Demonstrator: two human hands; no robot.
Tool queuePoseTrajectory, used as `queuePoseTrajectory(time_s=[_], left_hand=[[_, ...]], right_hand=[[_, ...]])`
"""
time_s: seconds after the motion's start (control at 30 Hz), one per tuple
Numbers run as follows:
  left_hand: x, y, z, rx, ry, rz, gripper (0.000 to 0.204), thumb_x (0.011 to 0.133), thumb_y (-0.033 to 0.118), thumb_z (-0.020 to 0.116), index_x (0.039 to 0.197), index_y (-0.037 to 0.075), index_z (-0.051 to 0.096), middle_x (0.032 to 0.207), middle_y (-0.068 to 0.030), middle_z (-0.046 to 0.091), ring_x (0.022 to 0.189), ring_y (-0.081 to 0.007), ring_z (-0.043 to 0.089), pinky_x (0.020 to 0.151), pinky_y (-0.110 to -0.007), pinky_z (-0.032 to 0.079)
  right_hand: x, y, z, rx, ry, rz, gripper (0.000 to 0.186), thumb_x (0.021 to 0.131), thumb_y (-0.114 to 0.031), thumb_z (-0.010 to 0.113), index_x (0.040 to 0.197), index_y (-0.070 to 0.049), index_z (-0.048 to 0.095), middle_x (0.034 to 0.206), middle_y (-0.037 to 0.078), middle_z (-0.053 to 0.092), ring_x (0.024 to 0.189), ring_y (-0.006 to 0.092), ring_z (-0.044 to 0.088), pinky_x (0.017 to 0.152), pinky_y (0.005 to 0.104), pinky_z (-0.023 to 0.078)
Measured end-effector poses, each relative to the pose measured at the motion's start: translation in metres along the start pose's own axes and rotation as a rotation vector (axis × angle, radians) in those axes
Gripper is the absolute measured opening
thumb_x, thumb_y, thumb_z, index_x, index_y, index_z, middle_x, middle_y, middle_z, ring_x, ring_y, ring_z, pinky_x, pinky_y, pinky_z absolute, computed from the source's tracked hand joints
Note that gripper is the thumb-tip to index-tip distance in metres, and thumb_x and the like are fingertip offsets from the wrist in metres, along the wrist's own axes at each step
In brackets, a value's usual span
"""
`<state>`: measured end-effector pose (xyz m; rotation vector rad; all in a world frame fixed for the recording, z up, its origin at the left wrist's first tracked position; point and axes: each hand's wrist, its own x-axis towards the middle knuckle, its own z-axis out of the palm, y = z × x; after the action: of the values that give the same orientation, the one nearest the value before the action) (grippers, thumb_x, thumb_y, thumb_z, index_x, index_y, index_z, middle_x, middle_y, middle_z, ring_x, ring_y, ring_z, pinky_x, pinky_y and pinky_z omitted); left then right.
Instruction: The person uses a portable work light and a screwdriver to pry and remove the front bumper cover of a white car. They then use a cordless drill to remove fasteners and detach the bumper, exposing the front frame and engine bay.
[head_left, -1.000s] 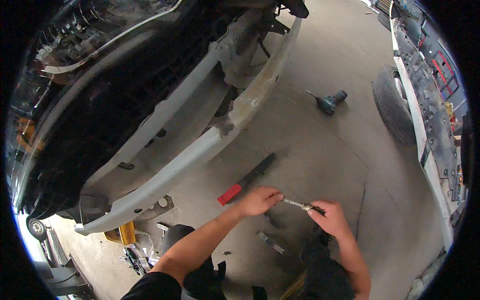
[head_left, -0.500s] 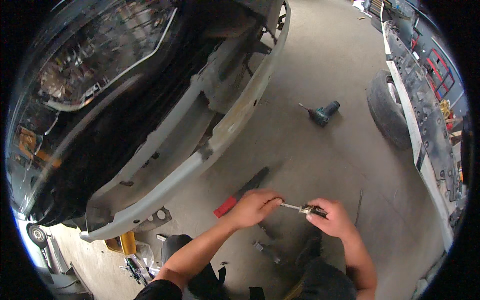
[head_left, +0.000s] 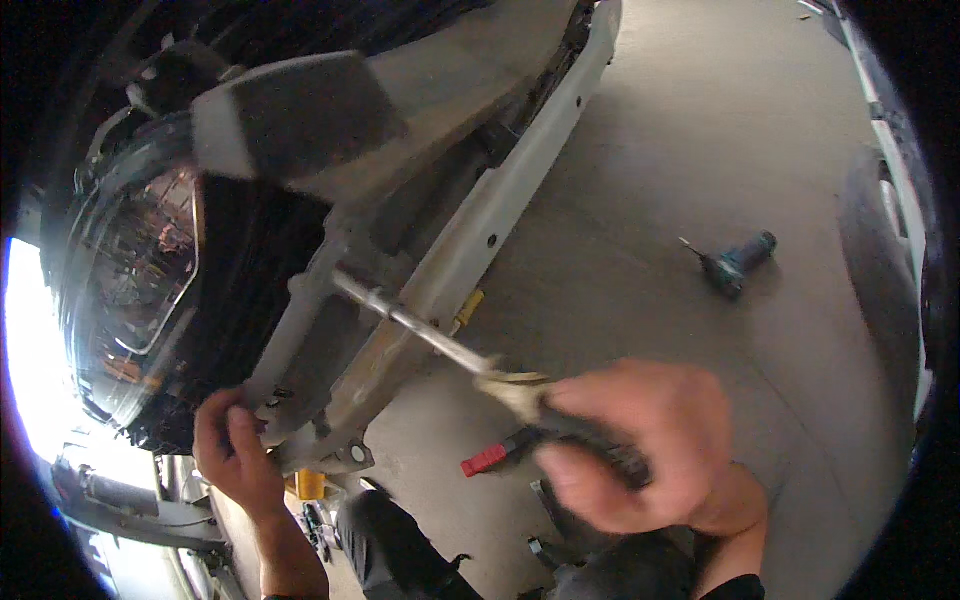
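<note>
The person's right hand [head_left: 655, 440] grips a long, dark-handled silver metal wrench [head_left: 445, 345] angled toward a pale grey metal frame [head_left: 455, 272]; tip contact is unclear. The left hand [head_left: 238, 465], fingers curled, is by the frame's lower end. A teal-and-black cordless drill [head_left: 738, 266] lies on grey concrete floor [head_left: 640, 290].

Clothing of the wearer, as I see it from my remote station: right sleeve [head_left: 738, 588], black, its hem crossing the arm above a bare forearm [head_left: 742, 500]; trousers [head_left: 395, 545], dark and plain; left hand [head_left: 240, 460] and right hand [head_left: 645, 435], ungloved, the right blurred.
</note>
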<state>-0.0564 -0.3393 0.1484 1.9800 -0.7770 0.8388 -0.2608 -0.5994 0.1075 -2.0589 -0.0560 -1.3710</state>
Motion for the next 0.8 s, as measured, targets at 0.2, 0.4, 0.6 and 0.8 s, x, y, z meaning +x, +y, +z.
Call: queuePoseTrajectory(time_s=[0.2, 0.4, 0.6, 0.8], left_hand=[[-0.001, 0.017, 0.014, 0.449, -0.273, 0.372, 0.014, 0.081, 0.008, 0.056, 0.086, -0.001, 0.065, 0.071, -0.0136, 0.065, 0.060, -0.0230, 0.064, 0.059, -0.031, 0.048], [0.005, 0.023, 0.019, 0.395, -0.444, 0.321, 0.013, 0.082, 0.009, 0.054, 0.085, 0.000, 0.064, 0.062, -0.0097, 0.063, 0.053, -0.0236, 0.062, 0.055, -0.031, 0.048], [0.010, 0.023, 0.017, 0.443, -0.465, 0.363, 0.014, 0.081, 0.010, 0.055, 0.084, 0.000, 0.065, 0.062, -0.0105, 0.064, 0.053, -0.0237, 0.062, 0.056, -0.031, 0.049], [0.007, 0.020, 0.015, 0.380, -0.487, 0.230, 0.013, 0.080, 0.010, 0.056, 0.081, 0.000, 0.064, 0.061, -0.0097, 0.064, 0.053, -0.0233, 0.064, 0.053, -0.031, 0.048]], right_hand=[[0.005, 0.042, 0.042, 0.172, 0.064, -0.165, 0.035, 0.070, -0.012, 0.076, 0.100, -0.001, 0.062, 0.054, 0.002, 0.049, 0.040, 0.0163, 0.047, 0.036, 0.0302, 0.035], [0.023, 0.050, 0.043, 0.176, 0.063, -0.210, 0.034, 0.070, -0.011, 0.076, 0.100, -0.001, 0.063, 0.055, 0.000, 0.048, 0.040, 0.0145, 0.047, 0.035, 0.0292, 0.035], [0.044, 0.046, 0.067, 0.069, 0.073, -0.194, 0.027, 0.074, -0.020, 0.062, 0.096, -0.006, 0.060, 0.065, 0.002, 0.051, 0.048, 0.0135, 0.052, 0.038, 0.0275, 0.041], [0.065, 0.041, 0.093, 0.075, -0.016, -0.100, 0.027, 0.074, -0.014, 0.071, 0.097, -0.005, 0.061, 0.064, 0.004, 0.053, 0.049, 0.0176, 0.055, 0.042, 0.0296, 0.042]])
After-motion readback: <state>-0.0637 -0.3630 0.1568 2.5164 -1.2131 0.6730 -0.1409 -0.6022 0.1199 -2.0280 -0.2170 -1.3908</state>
